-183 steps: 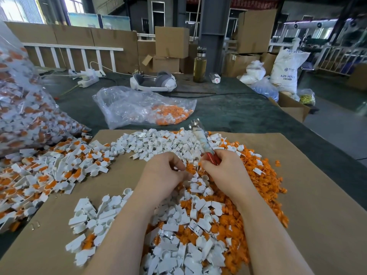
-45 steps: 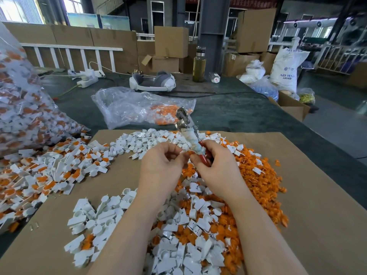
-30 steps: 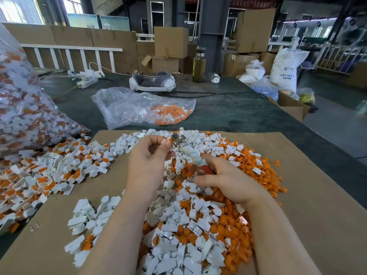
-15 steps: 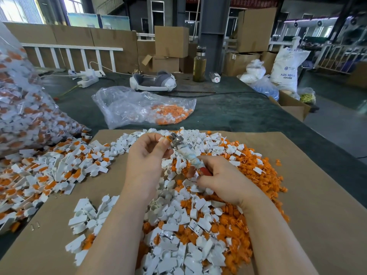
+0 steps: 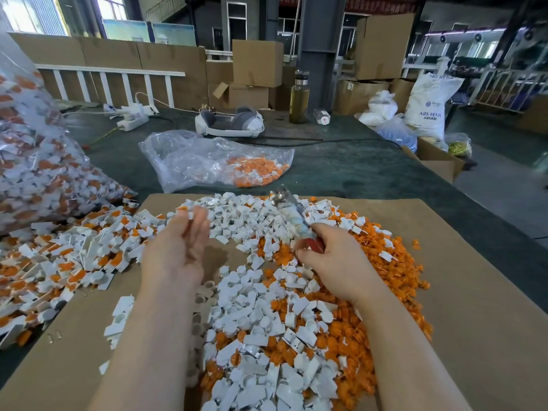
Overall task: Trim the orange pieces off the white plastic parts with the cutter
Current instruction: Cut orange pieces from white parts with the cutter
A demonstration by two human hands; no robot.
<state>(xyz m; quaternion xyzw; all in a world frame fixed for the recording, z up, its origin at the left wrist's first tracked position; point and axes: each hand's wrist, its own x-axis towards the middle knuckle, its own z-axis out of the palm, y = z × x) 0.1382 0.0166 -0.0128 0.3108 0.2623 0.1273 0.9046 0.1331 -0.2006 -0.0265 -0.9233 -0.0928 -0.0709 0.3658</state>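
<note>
My left hand (image 5: 178,247) hovers over the cardboard sheet (image 5: 462,292) with fingers stretched forward and blurred; a white part (image 5: 189,214) is at the fingertips, and whether it is still held is unclear. My right hand (image 5: 335,262) grips the red-handled cutter (image 5: 289,212), its metal head pointing up and away. Trimmed white parts (image 5: 237,209) lie heaped beyond the hands. Loose orange pieces (image 5: 385,247) spread to the right. White parts with orange still on them (image 5: 59,256) lie at the left.
A big clear bag of white-and-orange parts (image 5: 35,173) leans at the left. A clear bag holding orange pieces (image 5: 237,170) lies behind the cardboard. Farther back stand a headset (image 5: 229,123), a bottle (image 5: 299,99) and a power strip (image 5: 132,120). The table edge runs along the right.
My left hand has drawn left, away from the cutter, and its fingers have straightened. My right hand stays put with the cutter, now tilted more upright.
</note>
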